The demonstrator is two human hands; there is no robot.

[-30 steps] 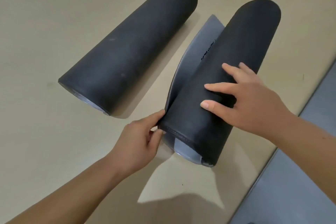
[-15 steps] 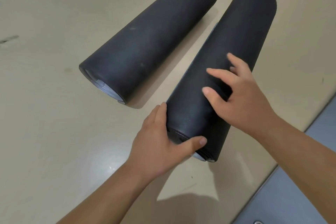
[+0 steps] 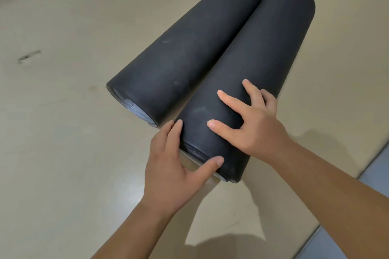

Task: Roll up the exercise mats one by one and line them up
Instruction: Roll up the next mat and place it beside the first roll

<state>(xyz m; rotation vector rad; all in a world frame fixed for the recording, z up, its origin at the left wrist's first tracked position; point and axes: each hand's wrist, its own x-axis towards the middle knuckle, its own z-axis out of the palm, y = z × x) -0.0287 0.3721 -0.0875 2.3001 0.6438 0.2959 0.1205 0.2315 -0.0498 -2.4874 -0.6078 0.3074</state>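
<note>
On floor (image 3: pixel 63 132) — both rolled mats (image 3: pixel 242 69) touching (hands on right one).

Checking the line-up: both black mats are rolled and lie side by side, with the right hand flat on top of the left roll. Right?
Not quite. In the head view the right hand lies on the right roll, not the left roll. Both are rolled and side by side.

- The two black rolled mats, the left roll (image 3: pixel 185 48) and the right roll (image 3: pixel 252 65), lie side by side and touch, so no hand fits between them.
- The tan floor (image 3: pixel 63 132) to the left is wide open.
- Both hands, left (image 3: pixel 176 166) and right (image 3: pixel 250 124), cover the right roll's near end.
- The floor right of the rolls is open too.
</note>
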